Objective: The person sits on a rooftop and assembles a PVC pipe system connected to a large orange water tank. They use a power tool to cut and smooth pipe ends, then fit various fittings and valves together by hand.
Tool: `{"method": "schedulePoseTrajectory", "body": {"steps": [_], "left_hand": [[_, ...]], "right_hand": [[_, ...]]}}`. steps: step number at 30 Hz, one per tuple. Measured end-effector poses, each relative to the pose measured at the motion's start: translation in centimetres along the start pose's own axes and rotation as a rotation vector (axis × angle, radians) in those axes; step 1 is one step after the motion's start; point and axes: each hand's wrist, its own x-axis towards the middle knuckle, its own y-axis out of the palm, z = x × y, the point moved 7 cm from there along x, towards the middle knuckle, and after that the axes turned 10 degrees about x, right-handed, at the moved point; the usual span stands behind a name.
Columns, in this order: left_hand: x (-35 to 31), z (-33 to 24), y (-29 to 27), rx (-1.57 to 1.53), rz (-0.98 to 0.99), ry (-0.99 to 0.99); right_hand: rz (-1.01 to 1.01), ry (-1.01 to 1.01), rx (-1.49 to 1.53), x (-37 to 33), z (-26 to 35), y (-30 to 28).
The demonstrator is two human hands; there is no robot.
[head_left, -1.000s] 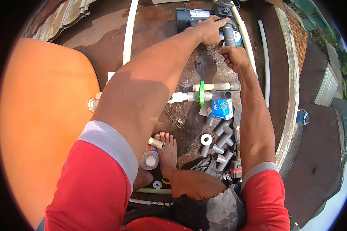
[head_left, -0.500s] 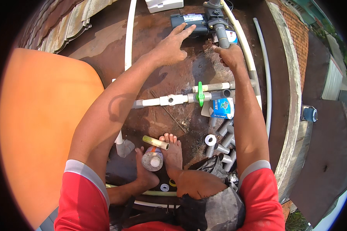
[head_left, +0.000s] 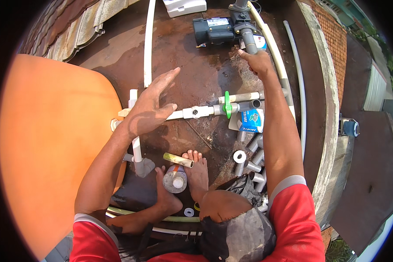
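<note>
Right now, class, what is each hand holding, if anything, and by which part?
The right hand grips the grey pipe on the pump by its near end; the left hand is open, holding nothing.

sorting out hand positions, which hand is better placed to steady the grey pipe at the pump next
Right, I'd judge: the right hand looks curled around the grey pipe below the pump; the left hand is open, farther off, toward the orange tank.
</note>
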Motion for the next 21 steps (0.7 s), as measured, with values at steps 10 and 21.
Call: {"method": "schedulePoseTrajectory", "body": {"steps": [10,21], "left_hand": [[-10.5,-0.8,-1.6,0.063,-0.113,-0.064],[-22.2,-0.2,1.7,0.015,-0.095,-0.198]], "right_hand": [[0.344,0.15,0.805,-1.6,-2.1,-0.1],[-0.321,-0.133,0.305,-10.7,-7.1,-10.2]]}}
